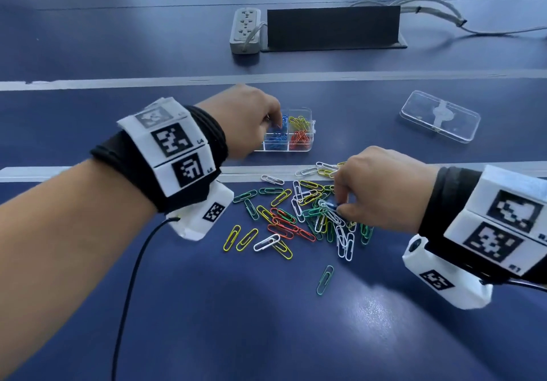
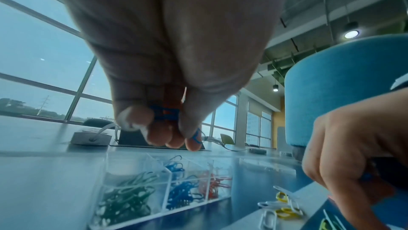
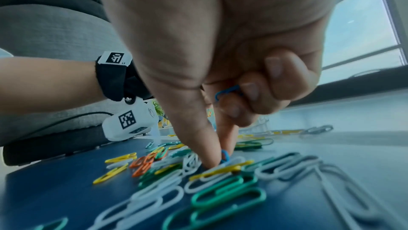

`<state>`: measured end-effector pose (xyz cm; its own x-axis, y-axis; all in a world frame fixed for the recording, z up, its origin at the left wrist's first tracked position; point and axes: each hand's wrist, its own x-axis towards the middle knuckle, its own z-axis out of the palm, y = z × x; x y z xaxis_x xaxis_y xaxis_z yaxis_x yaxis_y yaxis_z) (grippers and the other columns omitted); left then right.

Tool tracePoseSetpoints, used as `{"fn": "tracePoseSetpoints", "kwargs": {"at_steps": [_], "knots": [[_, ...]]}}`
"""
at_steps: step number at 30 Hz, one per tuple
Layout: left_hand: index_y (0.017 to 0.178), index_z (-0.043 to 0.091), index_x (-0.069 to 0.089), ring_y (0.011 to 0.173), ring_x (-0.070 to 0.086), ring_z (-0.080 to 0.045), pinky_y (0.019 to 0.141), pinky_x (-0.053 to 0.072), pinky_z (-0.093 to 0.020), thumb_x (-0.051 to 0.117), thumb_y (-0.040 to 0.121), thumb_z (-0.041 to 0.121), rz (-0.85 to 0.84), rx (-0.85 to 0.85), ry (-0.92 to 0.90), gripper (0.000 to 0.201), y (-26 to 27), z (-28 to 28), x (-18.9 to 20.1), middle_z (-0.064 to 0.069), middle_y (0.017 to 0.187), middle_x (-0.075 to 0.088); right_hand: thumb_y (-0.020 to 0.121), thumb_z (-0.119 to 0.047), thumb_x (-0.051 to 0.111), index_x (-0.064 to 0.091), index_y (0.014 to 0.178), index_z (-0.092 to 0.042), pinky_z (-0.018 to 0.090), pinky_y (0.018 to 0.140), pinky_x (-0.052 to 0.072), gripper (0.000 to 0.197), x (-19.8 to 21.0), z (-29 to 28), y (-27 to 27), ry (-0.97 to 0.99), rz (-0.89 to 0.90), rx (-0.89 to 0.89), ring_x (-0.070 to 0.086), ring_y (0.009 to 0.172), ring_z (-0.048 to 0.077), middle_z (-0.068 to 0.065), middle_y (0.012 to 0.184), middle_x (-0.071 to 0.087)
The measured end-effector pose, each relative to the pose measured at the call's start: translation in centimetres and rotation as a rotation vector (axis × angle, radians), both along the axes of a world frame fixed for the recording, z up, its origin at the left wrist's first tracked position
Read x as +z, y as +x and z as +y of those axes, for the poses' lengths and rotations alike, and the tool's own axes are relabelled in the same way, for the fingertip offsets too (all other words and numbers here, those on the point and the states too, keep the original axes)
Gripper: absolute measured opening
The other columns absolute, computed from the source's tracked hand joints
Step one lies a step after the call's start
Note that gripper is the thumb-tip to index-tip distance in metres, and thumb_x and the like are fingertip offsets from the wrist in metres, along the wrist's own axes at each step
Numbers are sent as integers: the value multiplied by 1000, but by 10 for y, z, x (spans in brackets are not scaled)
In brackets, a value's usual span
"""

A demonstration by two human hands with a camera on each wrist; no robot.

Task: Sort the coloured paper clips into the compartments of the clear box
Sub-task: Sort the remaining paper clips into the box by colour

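The left hand [image 1: 247,120] hovered over the clear box [image 1: 302,146] near the middle of the head view, its grip pinched on blue paper clips [image 2: 166,111], which the left wrist view showed between thumb and fingertips just above the box. The box sat on the dark blue surface [image 1: 177,306], with blue clips in its middle compartments [image 1: 276,140], yellow clips [image 1: 299,121] at the far right and orange-red clips [image 1: 300,140] at the near right. In the left wrist view green clips [image 2: 128,197] filled the compartment at the lower left of the frame.

The right hand [image 1: 381,188] was down on the loose pile of paper clips [image 1: 296,217], lower centre of the head view. Its grip was closed on two things: thumb and forefinger pinched a blue clip [image 3: 225,156] at the pile, and the curled fingers held another blue clip [image 3: 227,91] against the palm. Around them lay white, green, yellow and orange-red clips, and one green clip [image 1: 325,280] lay apart, nearer the bottom of the frame.

The box's clear lid [image 1: 439,117] lay to the right of the box, well apart. At the top of the head view a grey power strip [image 1: 245,29] stood just beside a black panel [image 1: 333,26].
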<state>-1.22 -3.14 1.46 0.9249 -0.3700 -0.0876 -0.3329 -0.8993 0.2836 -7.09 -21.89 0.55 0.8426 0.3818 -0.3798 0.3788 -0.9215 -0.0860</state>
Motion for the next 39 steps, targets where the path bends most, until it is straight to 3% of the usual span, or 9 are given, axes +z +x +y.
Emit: {"fn": "tracePoseSetpoints", "kwargs": {"at_steps": [2, 9, 14, 18, 21, 24, 30, 36, 39], "knots": [[109, 13, 68, 105, 57, -26, 92, 40, -29, 48, 91, 5, -10, -33, 22, 29, 3, -5, -2, -10, 111, 68, 81, -29, 58, 72, 87, -14, 30, 74, 53, 22, -1, 1, 0, 0, 23, -2, 64, 87, 30, 8, 85, 70], [101, 11, 74, 101, 61, -27, 90, 47, -33, 51, 85, -2, -19, -70, 88, 31, 12, -16, -4, -10, 106, 70, 77, -31, 59, 70, 80, -9, 35, 75, 56, 25, 10, -3, 5, 5, 40, -29, 64, 87, 30, 11, 84, 70], [102, 12, 73, 90, 60, -21, 83, 46, -27, 52, 82, -4, -25, -63, 56, 34, 15, -16, -5, -8, 101, 72, 72, -24, 67, 62, 61, -22, 28, 71, 53, 12, 28, -4, 17, 66, 66, -82, 59, 69, 19, -1, 66, 66], [106, 18, 71, 77, 57, -13, 80, 45, -22, 57, 83, -1, -7, -5, -79, 33, 11, -9, -2, -1, 91, 70, 75, -17, 65, 70, 77, -25, 24, 67, 50, 10, 37, 5, 38, 201, 50, -128, 56, 55, 12, -3, 59, 65], [108, 21, 68, 78, 61, -14, 84, 47, -23, 57, 85, 2, -20, 46, -179, 32, 7, 1, 0, 4, 89, 68, 80, -17, 58, 70, 96, -33, 26, 76, 54, 26, 38, 20, 58, 241, 19, -137, 62, 65, 16, -1, 64, 70], [109, 22, 67, 81, 60, -14, 84, 44, -22, 55, 87, 4, -29, 88, -220, 31, 4, 10, 1, 2, 90, 68, 83, -14, 54, 73, 100, -29, 26, 77, 53, 30, 38, 43, 71, 259, -40, -139, 63, 73, 19, -4, 59, 61], [112, 24, 65, 80, 56, -14, 84, 45, -25, 56, 89, 12, 8, 124, -195, 27, -8, 25, -2, 3, 91, 66, 86, -9, 58, 70, 108, -10, 29, 77, 51, 26, 32, 80, 82, 154, -101, -97, 68, 97, 27, 9, 96, 71], [102, 27, 68, 70, 55, -13, 71, 40, -23, 62, 87, 22, 24, 117, -196, 16, -30, 44, -6, 4, 82, 62, 83, -8, 59, 71, 102, -9, 30, 74, 54, 22, 32, 89, 86, 174, -110, -110, 71, 90, 29, 11, 95, 73], [91, 27, 69, 65, 55, -8, 63, 39, -15, 65, 85, 21, 42, 133, -189, 9, -38, 57, -11, 7, 75, 62, 86, -8, 56, 71, 104, -9, 32, 77, 54, 24, 33, 86, 85, 165, -122, -95, 70, 90, 27, 11, 95, 74]]}}
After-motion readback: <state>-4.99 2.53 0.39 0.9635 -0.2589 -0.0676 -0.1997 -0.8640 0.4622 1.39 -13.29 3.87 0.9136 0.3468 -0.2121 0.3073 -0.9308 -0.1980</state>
